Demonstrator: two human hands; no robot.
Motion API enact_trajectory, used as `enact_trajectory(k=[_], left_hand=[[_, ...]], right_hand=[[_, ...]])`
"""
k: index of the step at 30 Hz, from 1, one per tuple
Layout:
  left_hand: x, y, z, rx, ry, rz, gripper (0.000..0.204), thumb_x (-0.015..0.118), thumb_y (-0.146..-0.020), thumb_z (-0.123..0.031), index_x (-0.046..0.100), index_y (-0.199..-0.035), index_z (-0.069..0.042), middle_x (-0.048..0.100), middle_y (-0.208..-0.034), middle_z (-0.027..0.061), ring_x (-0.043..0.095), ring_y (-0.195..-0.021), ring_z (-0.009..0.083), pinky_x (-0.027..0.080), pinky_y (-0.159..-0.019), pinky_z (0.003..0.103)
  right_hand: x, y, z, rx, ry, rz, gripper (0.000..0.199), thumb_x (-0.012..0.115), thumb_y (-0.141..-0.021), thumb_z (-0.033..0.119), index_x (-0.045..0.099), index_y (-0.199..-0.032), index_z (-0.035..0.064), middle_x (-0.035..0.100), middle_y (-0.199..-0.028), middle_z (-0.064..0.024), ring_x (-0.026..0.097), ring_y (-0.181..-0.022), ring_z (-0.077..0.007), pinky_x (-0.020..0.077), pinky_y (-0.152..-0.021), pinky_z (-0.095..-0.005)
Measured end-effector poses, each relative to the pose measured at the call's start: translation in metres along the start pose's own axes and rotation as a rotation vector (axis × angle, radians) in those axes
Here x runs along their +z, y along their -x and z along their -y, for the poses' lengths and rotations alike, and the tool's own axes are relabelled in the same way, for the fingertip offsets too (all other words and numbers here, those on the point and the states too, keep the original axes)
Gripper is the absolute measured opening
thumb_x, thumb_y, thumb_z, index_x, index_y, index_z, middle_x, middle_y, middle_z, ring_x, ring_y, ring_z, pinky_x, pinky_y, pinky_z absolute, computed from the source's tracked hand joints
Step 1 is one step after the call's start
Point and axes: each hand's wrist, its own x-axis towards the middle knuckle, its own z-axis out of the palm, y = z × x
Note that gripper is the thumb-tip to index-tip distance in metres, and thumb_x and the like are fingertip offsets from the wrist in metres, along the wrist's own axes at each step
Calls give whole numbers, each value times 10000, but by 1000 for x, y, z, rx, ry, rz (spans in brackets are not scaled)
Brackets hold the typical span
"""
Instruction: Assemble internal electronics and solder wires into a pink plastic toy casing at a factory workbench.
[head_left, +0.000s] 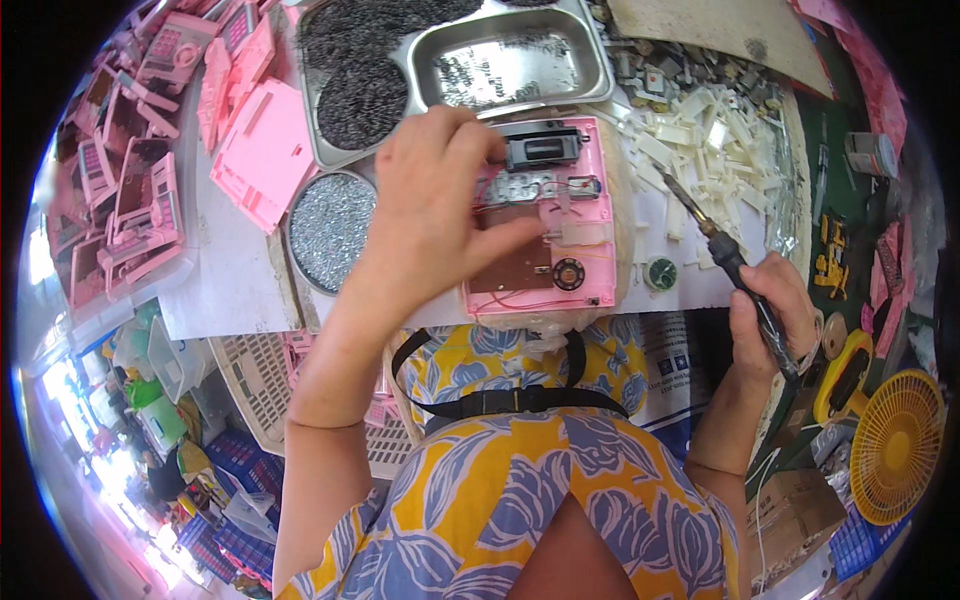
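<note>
A pink plastic toy housing [590, 260] lies open on the white table, showing a brown circuit board [515, 265], a black block [543, 148], wires and a small round speaker [568, 273]. My left hand [435, 195] rests on the housing's left part, fingers pressing near the board. My right hand [768, 310] grips the dark handle of a soldering iron [725, 250], its tip pointing up-left and held clear to the right of the housing.
Metal trays [505, 65] of small dark parts and a round bowl of silvery screws [330, 228] stand behind and left. Pink housings [130, 180] pile at far left, white plastic pieces [710, 140] at right. A solder spool [660, 272] lies nearby. A yellow fan [895, 445] sits lower right.
</note>
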Motion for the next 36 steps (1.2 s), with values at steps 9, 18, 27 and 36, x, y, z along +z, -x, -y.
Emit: enact_trajectory(k=[9,18,27,36], left_hand=[[-28,32,19,17,-156,277,158,737,-832,-198,644,-892,-85,613,-904,77,608,-898,291,447,-767,378],[0,42,18,-86,317,-182,144,717,-859,-208,718,-942,-90,694,-954,91,687,-816,288,561,-709,384],[32,30,-8,-211,792,-234,171,713,-880,-168,713,-968,-22,726,-841,128,715,-738,227,550,-668,334],[47,34,-1,-7,705,-318,195,687,-896,-180,704,-1014,-26,682,-923,145,678,-809,326,527,-729,414]], right_hand=[[10,-15,9,-29,2,21,198,689,-827,9,651,-1009,-62,536,-767,-76,453,-671,-183,337,-622,-316],[19,-8,2,241,-194,-150,342,608,-949,105,621,-1248,-61,691,-967,-167,667,-780,-200,551,-706,-305],[62,-40,32,255,-258,11,469,682,-893,25,549,-1338,-41,674,-1028,-138,680,-882,-194,551,-815,-302],[106,-49,31,216,-248,166,527,663,-854,-39,520,-1361,-34,628,-1104,-133,657,-997,-207,543,-897,-339]])
